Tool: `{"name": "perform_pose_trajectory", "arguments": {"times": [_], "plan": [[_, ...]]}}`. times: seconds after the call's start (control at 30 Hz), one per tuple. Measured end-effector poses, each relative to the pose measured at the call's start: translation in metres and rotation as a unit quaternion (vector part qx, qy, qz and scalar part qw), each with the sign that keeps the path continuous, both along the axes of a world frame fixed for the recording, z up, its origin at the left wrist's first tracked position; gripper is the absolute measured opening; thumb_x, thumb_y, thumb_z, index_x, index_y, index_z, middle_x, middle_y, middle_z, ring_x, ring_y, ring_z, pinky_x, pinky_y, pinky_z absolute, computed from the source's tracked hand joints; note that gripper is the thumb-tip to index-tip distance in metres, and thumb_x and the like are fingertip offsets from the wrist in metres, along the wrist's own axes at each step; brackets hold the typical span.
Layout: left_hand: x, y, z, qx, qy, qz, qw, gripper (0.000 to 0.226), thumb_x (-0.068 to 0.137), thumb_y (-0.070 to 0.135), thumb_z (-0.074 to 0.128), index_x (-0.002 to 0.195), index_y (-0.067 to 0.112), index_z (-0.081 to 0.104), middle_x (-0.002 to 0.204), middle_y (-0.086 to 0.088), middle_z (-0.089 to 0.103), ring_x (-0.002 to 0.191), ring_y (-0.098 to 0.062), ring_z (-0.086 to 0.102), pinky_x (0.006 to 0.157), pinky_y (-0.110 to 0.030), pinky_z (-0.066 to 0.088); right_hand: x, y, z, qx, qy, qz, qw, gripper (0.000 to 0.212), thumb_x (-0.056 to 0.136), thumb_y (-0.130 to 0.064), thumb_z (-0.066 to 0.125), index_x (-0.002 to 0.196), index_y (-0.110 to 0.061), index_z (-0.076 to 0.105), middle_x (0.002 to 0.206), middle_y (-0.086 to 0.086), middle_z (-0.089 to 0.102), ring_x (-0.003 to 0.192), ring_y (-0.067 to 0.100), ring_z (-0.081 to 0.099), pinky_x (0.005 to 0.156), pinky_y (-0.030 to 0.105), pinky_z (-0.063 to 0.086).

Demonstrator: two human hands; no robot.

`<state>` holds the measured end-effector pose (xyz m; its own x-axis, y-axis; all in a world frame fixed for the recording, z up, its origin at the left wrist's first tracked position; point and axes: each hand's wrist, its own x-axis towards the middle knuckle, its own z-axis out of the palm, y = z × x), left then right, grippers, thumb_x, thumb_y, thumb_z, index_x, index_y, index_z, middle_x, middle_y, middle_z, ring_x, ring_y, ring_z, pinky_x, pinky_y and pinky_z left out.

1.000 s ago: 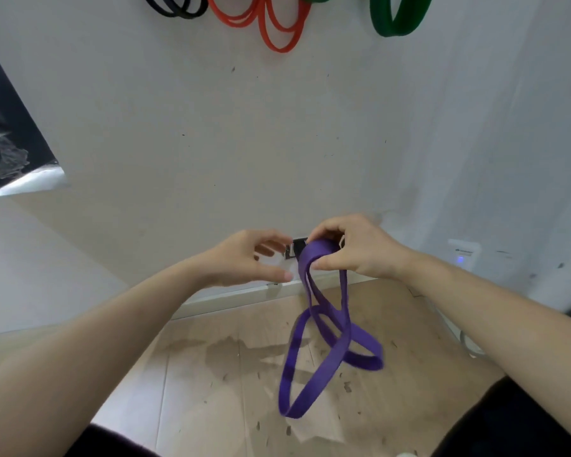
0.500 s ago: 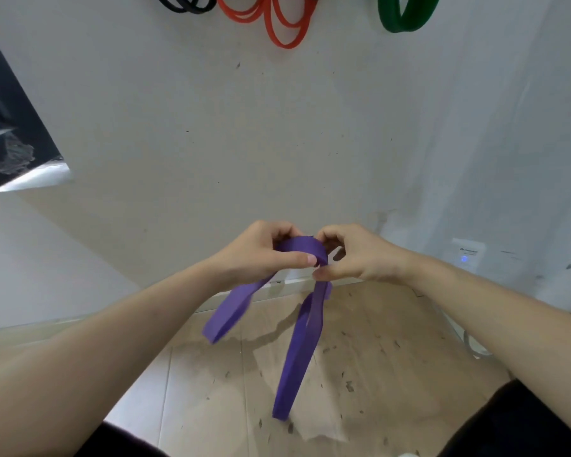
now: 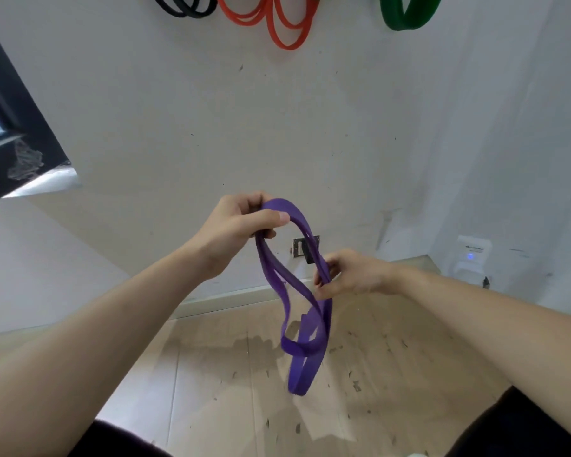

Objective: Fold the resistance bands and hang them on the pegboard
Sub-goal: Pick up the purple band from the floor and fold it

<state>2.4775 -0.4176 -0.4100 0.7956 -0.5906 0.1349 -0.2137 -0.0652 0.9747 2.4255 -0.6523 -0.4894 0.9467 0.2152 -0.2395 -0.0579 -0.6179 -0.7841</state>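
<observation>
A: So, where is the purple band [image 3: 292, 282]?

B: In mid-air between both hands, in front of the white wall [image 3: 178, 127]. The left hand [image 3: 236, 230] is closed around its top bend, thumb pressed over the strap. The right hand [image 3: 350, 275] sits lower and to the right, fingers pinched on the strands passing through it.

A: And below the hands?

B: The strap droops in loose loops above the wooden floor [image 3: 211, 374], touching nothing. I count maybe 2 or 3 layers, but the overlaps are hard to separate.

A: Anything hung up?

B: At the top edge, a black band [image 3: 185, 9], an orange band [image 3: 277, 24] and a green band [image 3: 406, 18] hang on the wall.
</observation>
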Motion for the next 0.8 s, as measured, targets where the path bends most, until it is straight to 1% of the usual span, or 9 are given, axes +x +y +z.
{"name": "perform_pose_trajectory", "arguments": {"times": [0.07,0.13,0.17,0.27,0.4,0.5,0.6,0.7,0.8], "plan": [[0.004,0.004,0.0,-0.004,0.0,0.011,1.0,0.019,0.071,0.027,0.075,0.077,0.013,0.064,0.066,0.008,0.058,0.063,-0.009,0.054,0.075,-0.028,0.051,0.002,-0.011,0.009,-0.004,-0.02,-0.026,0.999,0.019,0.077,-0.019,0.086,0.089,-0.012,0.072,0.085,0.002,0.07,0.082,0.012,0.066,0.081,0.028,0.055],[0.007,0.009,0.0,-0.001,0.004,0.024,1.0,0.027,0.065,0.035,0.077,0.078,0.014,0.065,0.067,0.006,0.057,0.062,-0.011,0.054,0.076,-0.031,0.051,0.002,-0.022,0.018,0.0,-0.047,-0.066,0.997,0.021,0.076,-0.02,0.087,0.089,-0.009,0.073,0.088,0.012,0.072,0.082,0.016,0.066,0.085,0.037,0.056],[0.008,0.011,-0.002,0.0,0.011,0.031,0.999,0.03,0.062,0.035,0.078,0.079,0.014,0.065,0.068,0.005,0.057,0.061,-0.012,0.054,0.076,-0.031,0.051,0.0,-0.027,0.024,0.007,-0.059,-0.082,0.995,0.022,0.076,-0.019,0.087,0.089,-0.008,0.073,0.089,0.015,0.073,0.08,0.017,0.066,0.083,0.038,0.057],[0.009,0.011,-0.005,0.028,0.024,0.049,0.998,0.031,0.064,0.026,0.083,0.086,0.013,0.065,0.069,0.004,0.059,0.065,-0.015,0.055,0.076,-0.033,0.051,-0.006,-0.036,0.04,0.049,-0.084,-0.101,0.99,0.019,0.078,-0.015,0.085,0.09,-0.005,0.073,0.082,0.011,0.072,0.075,0.017,0.067,0.071,0.029,0.057],[0.007,0.005,-0.009,0.07,0.026,0.034,0.997,0.036,0.069,0.02,0.084,0.097,0.01,0.065,0.07,0.0,0.066,0.069,-0.017,0.055,0.07,-0.027,0.049,-0.013,-0.037,0.059,0.089,-0.126,-0.112,0.982,0.017,0.078,-0.012,0.084,0.088,-0.006,0.072,0.075,0.004,0.07,0.071,0.017,0.066,0.068,0.029,0.056],[0.004,0.0,-0.012,0.106,0.01,0.029,0.994,0.032,0.079,0.014,0.085,0.106,0.009,0.068,0.077,-0.006,0.069,0.073,-0.018,0.06,0.076,-0.032,0.052,-0.018,-0.032,0.072,0.101,-0.17,-0.118,0.973,0.018,0.078,-0.012,0.083,0.09,-0.005,0.072,0.076,0.006,0.069,0.069,0.013,0.066,0.066,0.025,0.055],[0.003,-0.004,-0.015,0.11,0.009,0.022,0.994,0.037,0.074,0.022,0.087,0.105,0.012,0.07,0.081,-0.007,0.071,0.076,-0.018,0.063,0.079,-0.031,0.054,-0.022,-0.025,0.078,0.114,-0.203,-0.123,0.965,0.016,0.079,-0.013,0.082,0.091,-0.007,0.073,0.076,0.003,0.069,0.068,0.01,0.065,0.063,0.022,0.054],[0.0,-0.009,-0.018,0.122,0.0,0.002,0.993,0.038,0.071,0.024,0.086,0.105,0.016,0.072,0.086,-0.007,0.074,0.079,-0.017,0.068,0.081,-0.033,0.056,-0.025,-0.015,0.076,0.092,-0.196,-0.106,0.97,0.015,0.077,-0.017,0.085,0.088,-0.015,0.074,0.074,-0.004,0.07,0.07,0.006,0.063,0.065,0.02,0.054],[-0.009,-0.017,-0.021,0.132,-0.005,-0.026,0.991,0.042,0.067,0.024,0.086,0.105,0.015,0.072,0.087,-0.009,0.075,0.079,-0.016,0.068,0.082,-0.036,0.056,-0.027,-0.005,0.07,0.051,-0.186,-0.07,0.979,0.019,0.074,-0.016,0.088,0.087,-0.014,0.075,0.075,0.0,0.072,0.069,0.003,0.063,0.065,0.014,0.048]]}}
